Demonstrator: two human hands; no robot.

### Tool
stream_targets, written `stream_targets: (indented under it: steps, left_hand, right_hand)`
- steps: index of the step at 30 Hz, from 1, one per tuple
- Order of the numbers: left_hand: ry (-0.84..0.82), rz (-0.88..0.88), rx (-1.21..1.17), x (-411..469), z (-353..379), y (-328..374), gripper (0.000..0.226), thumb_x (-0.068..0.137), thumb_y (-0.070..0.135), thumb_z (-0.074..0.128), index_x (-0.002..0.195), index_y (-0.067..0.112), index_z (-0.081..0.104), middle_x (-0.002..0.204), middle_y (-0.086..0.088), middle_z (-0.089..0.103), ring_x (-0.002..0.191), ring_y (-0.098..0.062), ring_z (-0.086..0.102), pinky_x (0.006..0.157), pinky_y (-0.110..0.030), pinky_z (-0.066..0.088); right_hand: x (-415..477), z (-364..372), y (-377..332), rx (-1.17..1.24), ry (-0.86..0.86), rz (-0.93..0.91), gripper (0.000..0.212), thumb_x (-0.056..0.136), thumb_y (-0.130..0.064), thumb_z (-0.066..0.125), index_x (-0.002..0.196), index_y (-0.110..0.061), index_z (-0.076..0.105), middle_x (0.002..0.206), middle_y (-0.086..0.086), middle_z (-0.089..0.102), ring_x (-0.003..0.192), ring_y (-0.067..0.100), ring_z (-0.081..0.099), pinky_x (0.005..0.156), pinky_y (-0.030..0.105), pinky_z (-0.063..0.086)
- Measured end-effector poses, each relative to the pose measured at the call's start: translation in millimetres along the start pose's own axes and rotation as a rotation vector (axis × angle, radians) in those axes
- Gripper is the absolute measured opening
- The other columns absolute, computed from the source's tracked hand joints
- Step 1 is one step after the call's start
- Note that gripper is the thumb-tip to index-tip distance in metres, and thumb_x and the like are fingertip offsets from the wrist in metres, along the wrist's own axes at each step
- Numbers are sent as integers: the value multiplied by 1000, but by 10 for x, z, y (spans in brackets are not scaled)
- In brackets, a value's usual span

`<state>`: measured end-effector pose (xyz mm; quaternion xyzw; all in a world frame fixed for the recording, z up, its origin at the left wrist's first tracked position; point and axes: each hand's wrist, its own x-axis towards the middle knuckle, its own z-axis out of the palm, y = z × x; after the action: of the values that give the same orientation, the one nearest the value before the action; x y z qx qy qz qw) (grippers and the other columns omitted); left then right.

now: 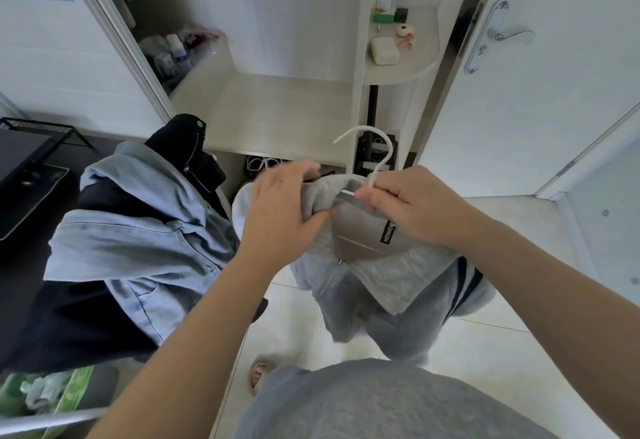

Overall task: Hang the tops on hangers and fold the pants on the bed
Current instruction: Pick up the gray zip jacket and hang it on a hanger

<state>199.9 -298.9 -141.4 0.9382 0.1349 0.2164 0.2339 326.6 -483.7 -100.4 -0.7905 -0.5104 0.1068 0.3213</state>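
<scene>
While the right hand (412,206) pinches the stiff hanger (377,171) by its neck, the left hand (280,210) grips the top (381,282), which looks soft and floppy, best held at its collar

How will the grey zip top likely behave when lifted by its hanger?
Probably floppy: the grey zip top sags in folds below the white hanger. It may slip sideways: the left hand grips its collar while the right hand pinches the hanger.

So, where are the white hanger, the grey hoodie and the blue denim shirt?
white hanger (391,149): head view, outer curve of its hook.
grey hoodie (388,279): head view, fabric below the collar.
blue denim shirt (138,230): head view, its draped middle.
</scene>
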Motion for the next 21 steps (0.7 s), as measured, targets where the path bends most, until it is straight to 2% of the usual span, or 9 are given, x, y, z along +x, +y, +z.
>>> stream_targets:
  steps: [2, 5, 7, 9, 10, 12, 14, 17, 21]
  left_hand:
    - [-89, 20, -96, 48, -30, -17, 22, 90, 29, 73, 106, 14, 65, 87, 2, 69, 83, -25, 65, 80, -42, 49]
    - [1, -64, -239, 19, -68, -75, 13, 94, 25, 70, 92, 13, 66, 75, 5, 65, 72, -15, 61, 70, -33, 51]
    - [89, -145, -295, -30, -120, -134, 15, 94, 28, 69, 89, 14, 65, 71, 6, 61, 68, -9, 56, 64, -18, 45]
    - [160, -213, -327, -52, -213, -194, 15, 94, 29, 68, 87, 17, 64, 73, 8, 60, 67, -7, 54, 60, -13, 40]
    - [179, -222, -338, -53, -266, -216, 12, 94, 29, 68, 88, 20, 64, 74, 12, 61, 68, -3, 54, 61, -11, 40]
    - [168, -222, -343, -49, -346, -227, 7, 95, 27, 68, 91, 23, 65, 74, 20, 62, 69, 2, 55, 63, -8, 39]
    - [136, -222, -333, -51, -384, -221, 6, 95, 26, 68, 91, 23, 66, 71, 22, 61, 67, 3, 55, 63, -7, 38]
    - [101, -217, -319, -81, -392, -228, 5, 96, 26, 67, 92, 22, 67, 69, 15, 60, 64, 0, 53, 60, -8, 38]
    - [97, -166, -273, -117, -413, -240, 6, 97, 25, 65, 93, 29, 66, 70, 20, 61, 67, 2, 55, 60, -6, 38]
  right_hand:
    - [34, -29, 11, 6, -15, 16, 37, 100, -41, 50, 77, -17, 65, 60, -1, 60, 52, 11, 53, 53, 21, 41]
    - [-13, -154, 201, 108, -23, 141, 20, 95, -50, 54, 106, -39, 67, 87, -17, 69, 76, -2, 64, 69, 11, 46]
    - [-168, -274, 435, 145, -19, 223, 41, 85, -63, 62, 123, -48, 55, 111, -27, 64, 106, -10, 58, 85, 12, 43]
    - [-371, -309, 676, 202, -56, 325, 55, 78, -61, 72, 126, -46, 51, 122, -26, 61, 116, -9, 54, 94, 19, 41]
    - [-466, -286, 793, 244, -64, 382, 52, 78, -52, 75, 125, -40, 55, 121, -20, 64, 115, -1, 58, 95, 25, 46]
    - [-591, -188, 979, 293, 4, 458, 24, 91, -25, 71, 113, -15, 67, 108, 7, 72, 105, 25, 66, 93, 42, 52]
    - [-646, -101, 1043, 240, 114, 471, 15, 98, -12, 61, 93, 1, 67, 93, 25, 67, 84, 35, 61, 81, 41, 48]
    - [-659, -49, 995, 174, 190, 456, 26, 101, -16, 55, 80, -2, 60, 78, 23, 60, 70, 21, 48, 67, 34, 36]
    - [-613, -73, 964, 83, 275, 455, 25, 97, -23, 60, 75, -12, 64, 66, 2, 61, 63, 15, 49, 60, 29, 37]
